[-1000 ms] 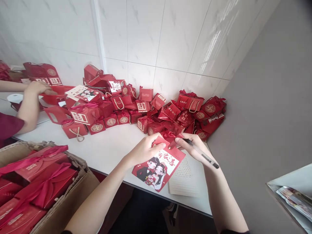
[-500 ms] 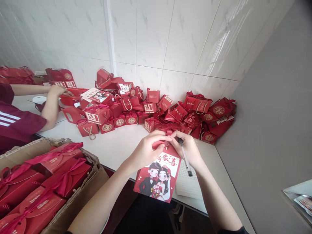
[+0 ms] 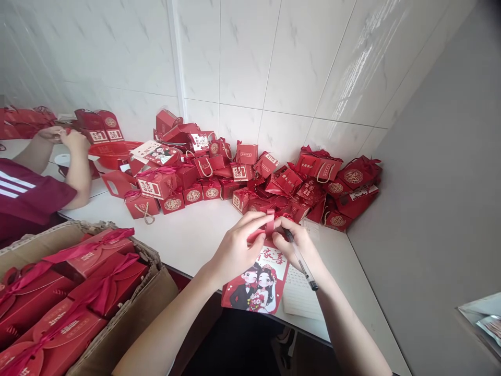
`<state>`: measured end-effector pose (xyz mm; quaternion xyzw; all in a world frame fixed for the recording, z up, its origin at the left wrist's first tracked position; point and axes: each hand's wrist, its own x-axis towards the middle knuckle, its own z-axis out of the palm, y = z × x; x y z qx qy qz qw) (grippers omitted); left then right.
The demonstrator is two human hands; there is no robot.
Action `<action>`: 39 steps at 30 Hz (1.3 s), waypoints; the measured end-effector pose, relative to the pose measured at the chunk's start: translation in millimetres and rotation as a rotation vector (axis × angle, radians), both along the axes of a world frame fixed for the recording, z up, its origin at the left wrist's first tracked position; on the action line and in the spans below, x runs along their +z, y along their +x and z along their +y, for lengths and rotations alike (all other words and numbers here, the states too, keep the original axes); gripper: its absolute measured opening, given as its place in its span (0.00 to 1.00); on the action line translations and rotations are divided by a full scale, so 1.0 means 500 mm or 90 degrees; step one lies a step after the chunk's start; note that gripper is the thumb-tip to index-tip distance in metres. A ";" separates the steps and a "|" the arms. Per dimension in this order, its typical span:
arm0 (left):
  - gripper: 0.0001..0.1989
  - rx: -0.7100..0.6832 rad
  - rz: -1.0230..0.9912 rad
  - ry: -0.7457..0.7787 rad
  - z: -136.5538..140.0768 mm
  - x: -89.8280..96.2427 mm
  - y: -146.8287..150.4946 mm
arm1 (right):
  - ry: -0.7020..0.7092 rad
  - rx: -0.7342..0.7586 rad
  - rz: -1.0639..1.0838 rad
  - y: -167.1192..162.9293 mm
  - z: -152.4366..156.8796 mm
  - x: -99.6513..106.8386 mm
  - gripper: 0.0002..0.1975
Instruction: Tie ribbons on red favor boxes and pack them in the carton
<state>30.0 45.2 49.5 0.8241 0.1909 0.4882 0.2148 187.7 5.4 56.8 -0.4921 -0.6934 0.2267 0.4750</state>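
Note:
A red gift box with a cartoon bride and groom on its front leans at the table's near edge. My left hand is closed on the box's top, fingers at the red handle strip. My right hand pinches the other side of that top, and a black pen lies across it, held between the fingers. My fingers hide part of the box's upper end. Under my right wrist, partly covered, is a sheet of lined paper with writing.
Many red gift boxes are heaped along the tiled wall. At the lower left stands a cardboard carton of ribboned red boxes. A co-worker's hands are raised near a red basin. A grey panel bounds the right side.
The gift box has shifted slightly right and up. My fingers have moved at its handle, and the pen has tilted. The co-worker's hands have come up and left from the basin.

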 end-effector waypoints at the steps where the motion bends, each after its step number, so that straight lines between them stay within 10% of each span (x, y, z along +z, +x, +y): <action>1: 0.22 0.002 0.000 -0.006 0.000 -0.001 0.000 | -0.003 0.012 0.005 0.002 0.000 0.000 0.04; 9: 0.22 -0.015 -0.009 -0.018 -0.002 0.001 -0.009 | -0.055 0.090 0.057 0.018 0.001 0.005 0.04; 23: 0.22 0.023 -0.009 -0.055 0.014 0.003 -0.013 | 0.106 -0.040 0.089 -0.016 0.008 -0.026 0.09; 26: 0.27 0.006 0.059 -0.162 0.030 0.022 -0.037 | 0.112 -0.058 0.118 -0.021 0.017 -0.017 0.10; 30: 0.10 0.031 0.174 -0.356 0.067 0.077 -0.097 | 0.116 -0.062 0.197 -0.040 0.046 -0.010 0.15; 36: 0.08 0.161 -0.126 -0.774 0.086 0.140 -0.289 | 0.059 -0.064 0.225 -0.040 0.065 -0.068 0.22; 39: 0.07 0.300 -0.267 -0.824 0.047 0.142 -0.425 | 0.040 -0.123 0.110 0.001 0.049 -0.124 0.24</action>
